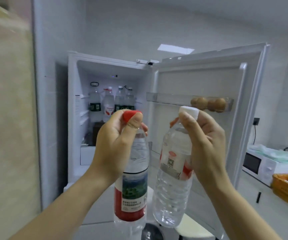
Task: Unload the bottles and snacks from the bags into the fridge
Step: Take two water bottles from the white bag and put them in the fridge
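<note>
Standing open ahead was the fridge (73,118), its door (200,78) swung to the right, with stored bottles (108,104) upright on the upper shelf. In front hung two water bottles side by side, not yet inside: the red-capped bottle (133,187), its neck gripped by the left hand (112,144), and the white-capped bottle (172,193), held likewise by the right hand (207,144) — fingers curled round each. Brown eggs (209,103) sat in the door rack

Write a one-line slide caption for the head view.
Left hand holds a red-capped water bottle, right hand a white-capped water bottle, both by the neck, before the open fridge.
</note>
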